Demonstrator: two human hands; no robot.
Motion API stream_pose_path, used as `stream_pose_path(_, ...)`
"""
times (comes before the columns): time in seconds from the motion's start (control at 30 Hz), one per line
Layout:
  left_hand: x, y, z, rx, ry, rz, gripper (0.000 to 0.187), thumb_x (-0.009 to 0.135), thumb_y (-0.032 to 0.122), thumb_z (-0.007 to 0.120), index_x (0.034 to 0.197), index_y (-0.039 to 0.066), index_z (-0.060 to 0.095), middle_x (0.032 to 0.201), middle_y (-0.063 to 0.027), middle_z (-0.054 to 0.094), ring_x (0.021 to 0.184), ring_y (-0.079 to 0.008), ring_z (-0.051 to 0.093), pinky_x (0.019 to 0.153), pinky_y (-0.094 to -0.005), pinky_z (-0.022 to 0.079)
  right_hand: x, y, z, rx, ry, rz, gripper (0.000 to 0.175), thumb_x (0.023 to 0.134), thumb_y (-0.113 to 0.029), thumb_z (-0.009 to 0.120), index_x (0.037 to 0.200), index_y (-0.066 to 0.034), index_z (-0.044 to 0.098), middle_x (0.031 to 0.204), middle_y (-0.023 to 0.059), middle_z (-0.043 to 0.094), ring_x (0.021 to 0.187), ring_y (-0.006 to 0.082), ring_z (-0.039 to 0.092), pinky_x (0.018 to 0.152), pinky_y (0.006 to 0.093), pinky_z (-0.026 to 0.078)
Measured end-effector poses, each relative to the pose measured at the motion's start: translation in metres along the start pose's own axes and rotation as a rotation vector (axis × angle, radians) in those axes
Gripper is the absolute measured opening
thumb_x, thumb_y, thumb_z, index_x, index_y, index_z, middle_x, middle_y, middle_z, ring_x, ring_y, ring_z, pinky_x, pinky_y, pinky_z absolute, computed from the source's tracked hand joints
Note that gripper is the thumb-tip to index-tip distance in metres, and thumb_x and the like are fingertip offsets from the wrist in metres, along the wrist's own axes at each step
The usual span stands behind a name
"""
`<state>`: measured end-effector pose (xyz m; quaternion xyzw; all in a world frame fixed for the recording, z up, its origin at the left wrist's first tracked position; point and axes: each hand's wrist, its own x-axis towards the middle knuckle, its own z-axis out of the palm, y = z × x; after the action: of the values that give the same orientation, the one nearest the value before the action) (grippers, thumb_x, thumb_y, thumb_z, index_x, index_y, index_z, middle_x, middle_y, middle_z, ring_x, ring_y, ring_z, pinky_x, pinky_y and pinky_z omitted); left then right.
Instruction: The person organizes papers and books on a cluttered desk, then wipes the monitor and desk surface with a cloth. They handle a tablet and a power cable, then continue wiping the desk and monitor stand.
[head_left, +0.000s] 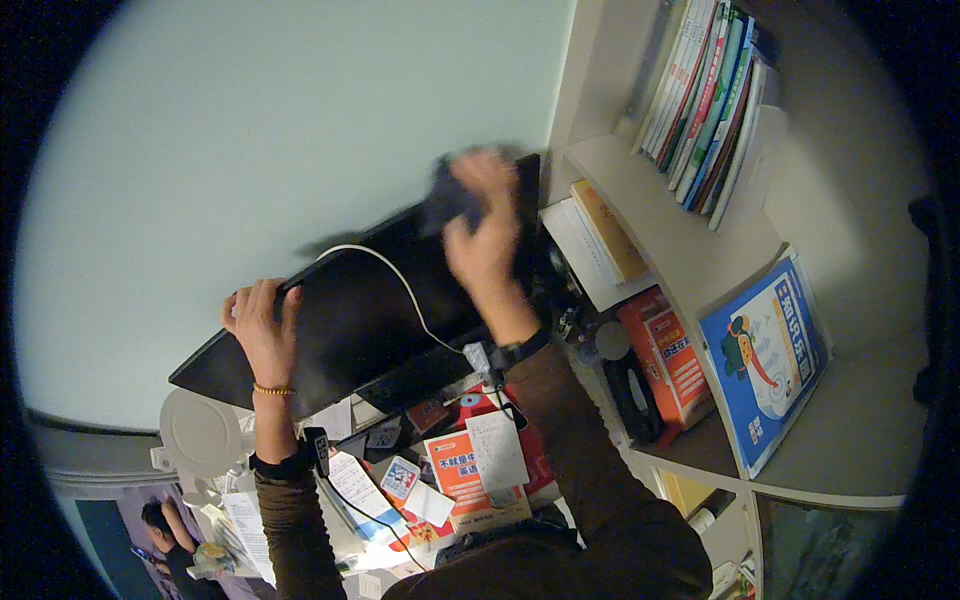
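A black flat-screen monitor (360, 300) stands in front of a pale green wall. My left hand (262, 322) grips its upper edge toward the left end, fingers over the top and thumb on the front. Near the monitor's right end, my right hand (484, 217) is blurred by motion. It holds a dark cloth (446, 199) against the upper edge; part of the cloth is hidden under the fingers. A white cable (401, 277) hangs from the top edge across the screen to a white plug-like piece (476, 357) by my right wrist.
Papers (499, 450), an orange book (454, 476) and small cards lie on the desk below. A round white lamp-like object (199, 431) stands at left. Shelves (645, 195) with upright books (705, 112) and a blue booklet (769, 364) rise at right. Another person (176, 540) is at lower left.
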<state>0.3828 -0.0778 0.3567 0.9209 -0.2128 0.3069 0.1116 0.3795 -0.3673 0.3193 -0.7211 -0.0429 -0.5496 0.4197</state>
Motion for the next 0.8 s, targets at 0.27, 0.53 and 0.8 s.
stream_pose_path(0.27,-0.002,-0.001,0.003,0.04,-0.006,0.026,0.019,0.089,0.029,0.065,0.093,0.011,0.063,0.087,-0.0009,0.062,0.091,-0.0209,0.056,0.098,-0.0401,0.029,-0.036,0.037,-0.026,-0.513,0.032,-0.109,0.068,0.065,-0.005,0.074,0.13,-0.0188,0.058,0.14,0.0149,0.046,0.131,0.0357,0.041,0.104,0.0539,0.032)
stream_pose_path(0.53,-0.002,-0.001,0.002,0.055,-0.004,0.036,0.018,0.09,0.029,0.063,0.095,0.012,0.063,0.088,-0.0011,0.062,0.091,-0.0205,0.056,0.097,-0.039,0.03,-0.148,0.075,-0.051,-0.521,0.08,0.429,0.07,0.061,0.008,0.069,0.127,-0.0085,0.054,0.124,0.019,0.05,0.119,0.0414,0.044,0.104,0.0499,0.033)
stream_pose_path(0.8,-0.004,-0.004,0.005,0.053,0.013,0.059,0.019,0.09,0.029,0.064,0.095,0.011,0.063,0.088,-0.0013,0.062,0.09,-0.0202,0.056,0.096,-0.0385,0.031,-0.229,0.043,-0.046,-0.446,-0.484,0.281,0.06,0.059,-0.001,0.074,0.115,-0.016,0.062,0.122,0.0124,0.054,0.113,0.0376,0.047,0.099,0.0485,0.042)
